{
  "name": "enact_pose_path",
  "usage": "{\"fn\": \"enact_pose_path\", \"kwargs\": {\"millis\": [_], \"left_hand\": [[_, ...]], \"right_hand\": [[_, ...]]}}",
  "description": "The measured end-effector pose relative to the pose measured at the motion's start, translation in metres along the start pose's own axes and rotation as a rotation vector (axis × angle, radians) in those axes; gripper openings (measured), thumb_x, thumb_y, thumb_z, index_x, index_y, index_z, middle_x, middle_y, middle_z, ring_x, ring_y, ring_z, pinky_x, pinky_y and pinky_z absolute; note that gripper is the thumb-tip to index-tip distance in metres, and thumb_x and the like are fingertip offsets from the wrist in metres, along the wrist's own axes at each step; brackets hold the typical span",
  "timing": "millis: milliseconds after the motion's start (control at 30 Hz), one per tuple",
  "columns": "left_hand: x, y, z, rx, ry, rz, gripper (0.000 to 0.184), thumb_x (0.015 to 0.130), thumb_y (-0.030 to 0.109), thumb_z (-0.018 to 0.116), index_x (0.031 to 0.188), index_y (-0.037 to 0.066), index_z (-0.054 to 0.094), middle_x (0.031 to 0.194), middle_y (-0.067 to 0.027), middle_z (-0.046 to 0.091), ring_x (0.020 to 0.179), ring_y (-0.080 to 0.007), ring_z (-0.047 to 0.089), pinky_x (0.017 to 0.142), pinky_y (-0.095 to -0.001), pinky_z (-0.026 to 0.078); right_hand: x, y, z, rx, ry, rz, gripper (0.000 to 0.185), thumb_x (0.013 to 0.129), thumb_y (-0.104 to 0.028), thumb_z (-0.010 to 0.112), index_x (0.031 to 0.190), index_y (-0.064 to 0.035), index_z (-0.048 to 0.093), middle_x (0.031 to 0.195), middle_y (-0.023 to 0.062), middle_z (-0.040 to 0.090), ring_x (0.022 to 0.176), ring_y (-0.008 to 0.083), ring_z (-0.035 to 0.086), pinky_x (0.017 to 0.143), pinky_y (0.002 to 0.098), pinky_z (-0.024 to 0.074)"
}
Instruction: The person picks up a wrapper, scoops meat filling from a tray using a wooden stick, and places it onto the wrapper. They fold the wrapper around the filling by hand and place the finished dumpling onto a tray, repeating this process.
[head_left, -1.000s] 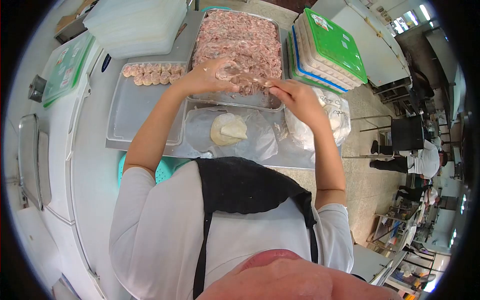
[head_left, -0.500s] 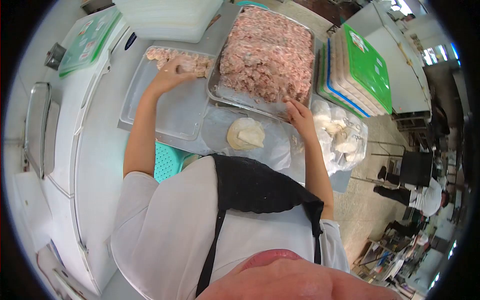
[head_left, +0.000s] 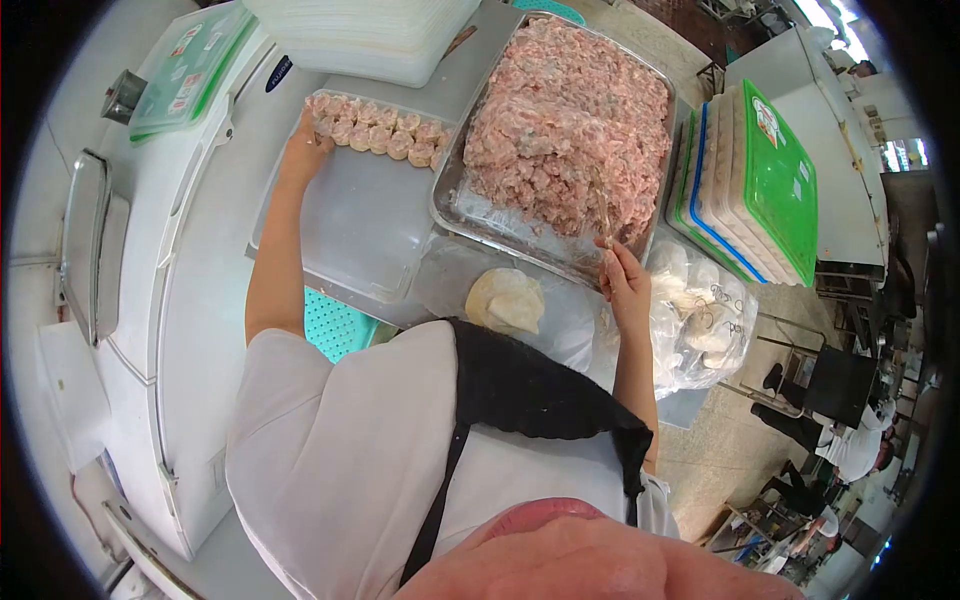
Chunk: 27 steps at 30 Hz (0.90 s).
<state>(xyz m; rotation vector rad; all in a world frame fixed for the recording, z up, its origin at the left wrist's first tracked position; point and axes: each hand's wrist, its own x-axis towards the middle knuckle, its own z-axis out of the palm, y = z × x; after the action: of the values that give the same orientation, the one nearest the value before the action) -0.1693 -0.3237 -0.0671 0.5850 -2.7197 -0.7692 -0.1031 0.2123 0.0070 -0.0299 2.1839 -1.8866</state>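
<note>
Open-topped dumplings (head_left: 378, 130), two rows, far end of tray (head_left: 355, 230), left; pink mince (head_left: 570, 120) heaped in metal pan (head_left: 449, 212), right, thin tool (head_left: 605, 212) against it; pale wrappers (head_left: 505, 300), near.

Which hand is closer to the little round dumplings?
The left hand. It's right at the left end of the dumplings. The right hand is farther away, at the near right corner of the meat tray.
</note>
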Motion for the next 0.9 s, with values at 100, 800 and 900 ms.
{"fn": "enact_pose_path", "kwargs": {"millis": [100,800,900], "left_hand": [[-0.003,0.012,-0.009,0.038,-0.084,0.024,0.079,0.083,0.018,0.064,0.148,0.013,0.020,0.095,-0.0164,0.065,0.086,-0.0311,0.064,0.079,-0.0380,0.050],[-0.100,0.105,-0.007,-0.075,0.011,0.572,0.040,0.084,0.004,0.047,0.123,0.001,0.051,0.119,-0.0216,0.057,0.110,-0.0380,0.054,0.095,-0.0440,0.042],[-0.173,0.175,-0.005,-0.358,-0.192,0.845,0.025,0.084,0.005,0.051,0.107,0.001,0.059,0.104,-0.0166,0.062,0.100,-0.0350,0.056,0.091,-0.0429,0.044]], "right_hand": [[0.000,0.002,0.001,-0.001,0.025,0.015,0.031,0.098,-0.021,0.050,0.121,-0.0022,0.058,0.061,-0.0077,0.041,0.050,0.0012,0.034,0.044,0.0175,0.0252],[0.051,-0.045,0.042,-1.439,-0.263,-0.541,0.038,0.084,-0.005,0.047,0.122,-0.0074,0.050,0.086,0.0175,0.061,0.077,0.0345,0.064,0.064,0.0454,0.0520],[0.051,-0.029,0.059,-1.392,-0.194,-0.550,0.025,0.086,-0.009,0.046,0.108,-0.0014,0.054,0.083,0.0211,0.063,0.077,0.0360,0.066,0.063,0.0460,0.0524]]}}
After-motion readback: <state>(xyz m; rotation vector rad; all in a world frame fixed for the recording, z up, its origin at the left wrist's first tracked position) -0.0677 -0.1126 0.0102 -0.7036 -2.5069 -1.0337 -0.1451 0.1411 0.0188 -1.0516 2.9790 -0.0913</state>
